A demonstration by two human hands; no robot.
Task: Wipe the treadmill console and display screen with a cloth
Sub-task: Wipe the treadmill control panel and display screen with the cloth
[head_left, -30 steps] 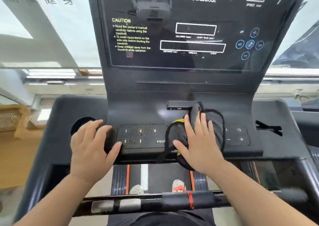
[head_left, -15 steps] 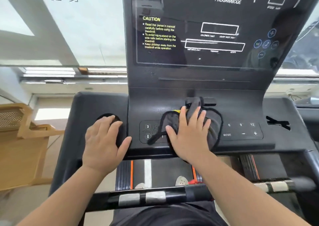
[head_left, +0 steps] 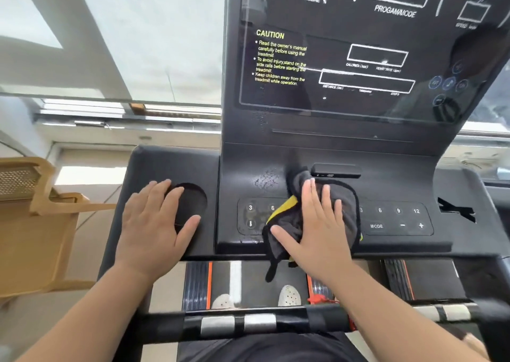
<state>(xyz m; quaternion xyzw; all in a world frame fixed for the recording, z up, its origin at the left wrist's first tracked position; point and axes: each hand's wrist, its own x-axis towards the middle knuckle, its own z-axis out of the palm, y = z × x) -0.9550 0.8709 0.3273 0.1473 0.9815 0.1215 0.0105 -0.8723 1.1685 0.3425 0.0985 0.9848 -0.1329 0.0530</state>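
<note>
Pressing cloth [head_left: 289,222] flat under spread right hand [head_left: 317,232] onto console [head_left: 397,219] buttons: broad wiping contact. Bracing with left hand [head_left: 154,223], fingers spread, over cup holder [head_left: 194,200]. Display screen [head_left: 358,66] beyond right hand, untouched.

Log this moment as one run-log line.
step: wiping | right hand: presses cloth flat on console | left hand: flat at cup holder | screen: no hand on it

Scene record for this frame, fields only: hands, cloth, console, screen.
left hand: flat on the console's left wing, fingers over the cup holder
right hand: fingers straight, pressing the cloth
cloth: dark grey, yellow edge, bunched over the button panel, corner hanging off the front
display screen: no hand on it
droplets: patch beside the cloth's top
</note>
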